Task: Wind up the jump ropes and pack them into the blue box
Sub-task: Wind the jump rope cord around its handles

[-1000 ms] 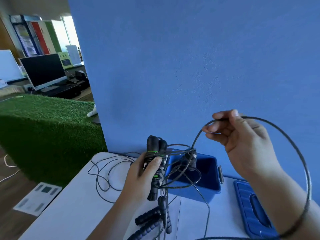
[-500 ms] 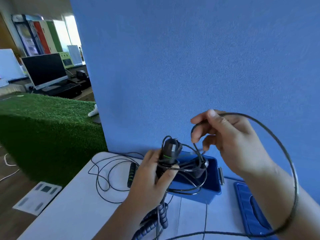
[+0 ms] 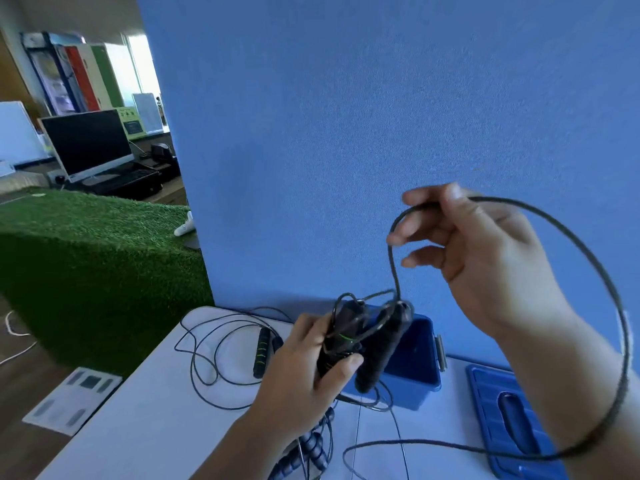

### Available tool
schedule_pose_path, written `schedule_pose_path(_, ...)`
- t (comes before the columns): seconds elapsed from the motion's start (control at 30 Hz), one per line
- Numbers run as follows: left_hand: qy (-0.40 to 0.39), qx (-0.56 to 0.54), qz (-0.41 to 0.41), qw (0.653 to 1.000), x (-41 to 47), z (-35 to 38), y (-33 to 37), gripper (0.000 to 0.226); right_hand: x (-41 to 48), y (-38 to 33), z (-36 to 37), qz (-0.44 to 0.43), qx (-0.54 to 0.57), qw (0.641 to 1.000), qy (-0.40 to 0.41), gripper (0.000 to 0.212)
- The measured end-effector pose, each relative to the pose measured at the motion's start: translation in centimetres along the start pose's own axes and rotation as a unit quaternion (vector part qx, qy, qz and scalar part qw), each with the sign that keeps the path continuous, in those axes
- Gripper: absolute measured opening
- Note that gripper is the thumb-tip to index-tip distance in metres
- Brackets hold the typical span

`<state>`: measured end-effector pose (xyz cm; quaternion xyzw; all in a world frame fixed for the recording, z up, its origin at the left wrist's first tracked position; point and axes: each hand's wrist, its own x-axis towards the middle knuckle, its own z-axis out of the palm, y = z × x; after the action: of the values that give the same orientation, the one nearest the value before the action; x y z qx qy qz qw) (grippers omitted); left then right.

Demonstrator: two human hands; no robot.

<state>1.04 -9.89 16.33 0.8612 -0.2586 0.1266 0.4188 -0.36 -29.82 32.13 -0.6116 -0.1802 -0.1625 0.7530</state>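
From the head camera, the winding looks only partly done and nothing seems packed. The left hand (image 3: 304, 379) is curled round a pair of black handles (image 3: 349, 341), held up just in front of the blue box (image 3: 415, 358), with a few turns of cord (image 3: 588, 258) already round them. The right hand (image 3: 485, 258), raised above and right of the box, pinches that cord between thumb and forefinger, and a wide loop is left to wrap. Left of the box a second rope (image 3: 261, 351) lies loose on the counter (image 3: 156, 410). A third, with ribbed handles (image 3: 311, 448), lies in front of the box. What shows of the box's inside holds no rope. Its lid (image 3: 512, 410) lies off, just right of it.
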Motion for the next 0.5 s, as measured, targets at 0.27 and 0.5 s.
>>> schedule_pose_path(0.27,-0.001,0.008,0.036,0.999,-0.3,-0.3,0.1,0.046,0.7,1.0,-0.3,-0.012,-0.128,0.989,0.068,0.034)
schedule_pose_path(0.5,-0.014,0.051,0.06,0.997,-1.3,-0.1,-1.4,0.058,1.7,-0.1,-1.5,-0.109,-0.083,0.974,0.18,0.033)
